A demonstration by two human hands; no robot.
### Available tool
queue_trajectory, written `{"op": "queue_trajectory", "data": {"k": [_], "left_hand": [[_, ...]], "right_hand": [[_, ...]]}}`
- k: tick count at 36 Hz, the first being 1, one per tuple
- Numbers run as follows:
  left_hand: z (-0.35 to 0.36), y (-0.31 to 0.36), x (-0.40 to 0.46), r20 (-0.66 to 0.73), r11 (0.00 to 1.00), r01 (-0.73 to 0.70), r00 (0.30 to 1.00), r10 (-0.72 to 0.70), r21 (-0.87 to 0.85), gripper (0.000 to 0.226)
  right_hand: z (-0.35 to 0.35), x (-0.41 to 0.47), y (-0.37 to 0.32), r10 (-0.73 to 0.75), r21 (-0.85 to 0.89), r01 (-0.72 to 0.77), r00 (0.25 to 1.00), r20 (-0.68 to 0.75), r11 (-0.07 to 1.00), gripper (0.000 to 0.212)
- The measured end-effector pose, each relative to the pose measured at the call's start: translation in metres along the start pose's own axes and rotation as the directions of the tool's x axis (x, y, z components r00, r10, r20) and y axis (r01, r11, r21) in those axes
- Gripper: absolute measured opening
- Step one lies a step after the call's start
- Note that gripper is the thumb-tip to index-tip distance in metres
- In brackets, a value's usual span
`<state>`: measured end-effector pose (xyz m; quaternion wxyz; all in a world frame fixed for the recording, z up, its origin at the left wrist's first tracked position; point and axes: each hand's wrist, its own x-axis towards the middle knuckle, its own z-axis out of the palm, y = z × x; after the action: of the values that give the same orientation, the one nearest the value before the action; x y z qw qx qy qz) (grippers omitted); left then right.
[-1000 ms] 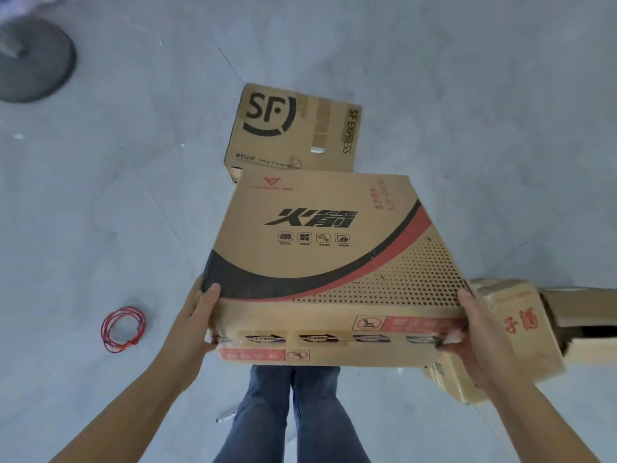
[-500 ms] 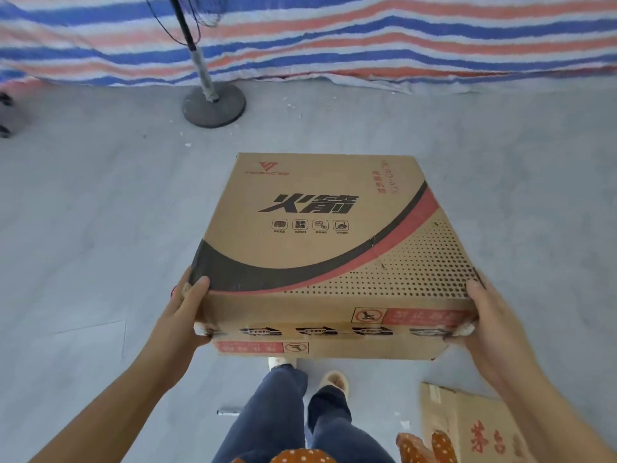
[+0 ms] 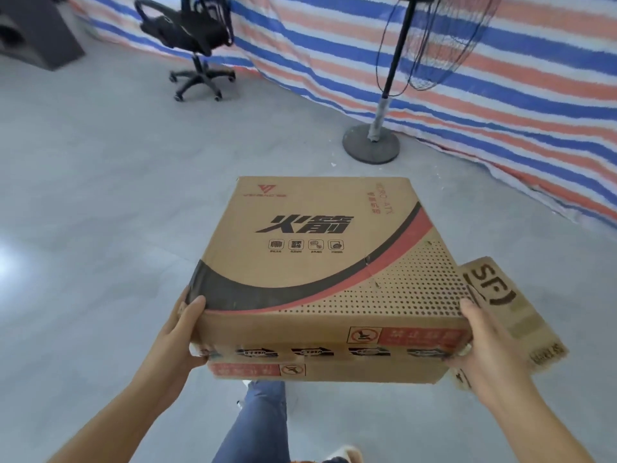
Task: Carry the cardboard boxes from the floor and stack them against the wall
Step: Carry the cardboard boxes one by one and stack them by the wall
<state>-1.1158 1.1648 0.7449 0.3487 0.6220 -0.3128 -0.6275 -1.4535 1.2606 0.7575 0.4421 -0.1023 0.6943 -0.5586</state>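
I carry a large flat cardboard box (image 3: 320, 262) with black and red printing in front of me, above the grey floor. My left hand (image 3: 180, 332) grips its near left corner, thumb on top and fingers underneath. On the near right corner my right hand (image 3: 480, 342) holds it the same way. A second cardboard box marked SF (image 3: 510, 312) lies on the floor to the right, partly hidden behind the carried box and my right hand.
A striped blue, white and orange tarp (image 3: 467, 78) covers the wall ahead and to the right. A standing fan's round base (image 3: 370, 143) sits before it. A black office chair (image 3: 193, 41) and a dark box (image 3: 36, 31) stand at the far left. My legs (image 3: 257, 426) show below.
The view has swung left while I walk with the box: the fan has shifted to the right, the office chair has come into sight, and the SF box now shows at the right.
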Motion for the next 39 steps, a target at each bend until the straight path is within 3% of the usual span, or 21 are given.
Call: {"op": "queue_trajectory", "data": {"k": [4,8,11,14,23,30,34,39], "left_hand": [[-0.042,0.015,0.039,-0.067,0.999,-0.013,0.998,0.01,-0.04,0.04],[-0.084,0.042,0.081,-0.122,0.994,-0.027,0.992,0.014,-0.106,0.037],[-0.117,0.062,0.106,-0.198,0.988,-0.048,0.98,0.018,-0.148,0.053],[-0.15,0.078,0.122,-0.277,0.979,-0.068,0.961,0.013,-0.191,0.043],[-0.234,0.108,0.138,-0.5,0.941,-0.141,0.865,-0.034,-0.309,0.039],[-0.276,0.131,0.164,-0.652,0.904,-0.201,0.751,-0.105,-0.377,0.034],[-0.3,0.15,0.2,-0.693,0.892,-0.256,0.716,-0.084,-0.373,0.022],[-0.332,0.19,0.254,-0.74,0.875,-0.291,0.664,-0.107,-0.387,0.029]], "right_hand": [[0.069,0.029,-0.014,0.002,-0.07,0.005,0.996,0.093,0.998,0.031],[0.156,0.056,-0.029,0.005,-0.127,0.013,0.99,0.14,0.992,0.032],[0.222,0.069,-0.042,0.008,-0.17,0.027,0.98,0.199,0.985,0.031],[0.284,0.074,-0.055,-0.008,-0.189,0.064,0.959,0.285,0.98,0.031],[0.437,0.076,-0.071,0.033,-0.278,0.121,0.87,0.492,0.953,0.032],[0.547,0.09,-0.076,0.064,-0.349,0.215,0.766,0.64,0.912,0.033],[0.616,0.107,-0.079,0.08,-0.357,0.239,0.722,0.688,0.903,0.034],[0.707,0.131,-0.089,0.082,-0.349,0.271,0.673,0.735,0.897,0.031]]}}
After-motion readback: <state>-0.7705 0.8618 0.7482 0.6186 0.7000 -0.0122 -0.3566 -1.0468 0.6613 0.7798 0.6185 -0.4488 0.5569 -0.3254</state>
